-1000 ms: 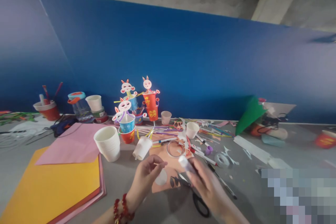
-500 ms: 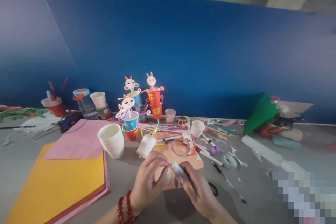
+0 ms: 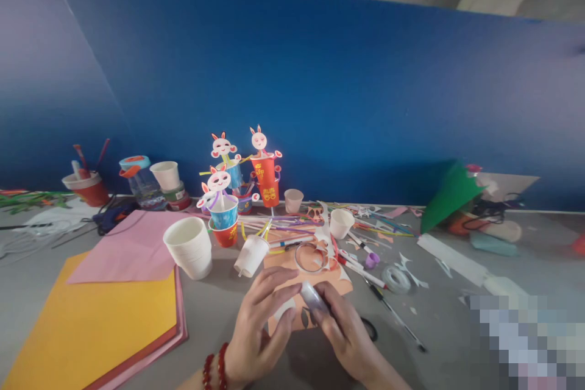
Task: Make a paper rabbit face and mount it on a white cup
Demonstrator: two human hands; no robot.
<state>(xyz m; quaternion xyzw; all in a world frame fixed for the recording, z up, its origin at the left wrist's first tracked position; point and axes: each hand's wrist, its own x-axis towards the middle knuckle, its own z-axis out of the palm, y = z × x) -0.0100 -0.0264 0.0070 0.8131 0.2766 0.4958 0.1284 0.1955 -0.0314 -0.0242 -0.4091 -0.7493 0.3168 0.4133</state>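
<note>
Now the white tube point(image 3: 312, 296) is gripped between the thumb and fingers of the right hand point(image 3: 345, 326), above the orange paper point(image 3: 338, 283). The left hand's point(image 3: 262, 323) thumb and forefinger are held moderately apart, the forefinger's tip brought right up to the tube's end (whether it is touched cannot be told), and a white cup point(image 3: 187, 247) is seen beyond, beside the yellow paper point(image 3: 100, 317)

The worktop point(image 3: 219, 317) was grey against a deep blue wall panel point(image 3: 283, 85). A yellow sheet point(image 3: 100, 317) and a pink sheet point(image 3: 132, 244) were plain. The tall red cup point(image 3: 264, 173) bore gold characters; the blue cup point(image 3: 223, 217) was mottled with white. The beaded bracelets point(image 3: 222, 365) were dark red.
</note>
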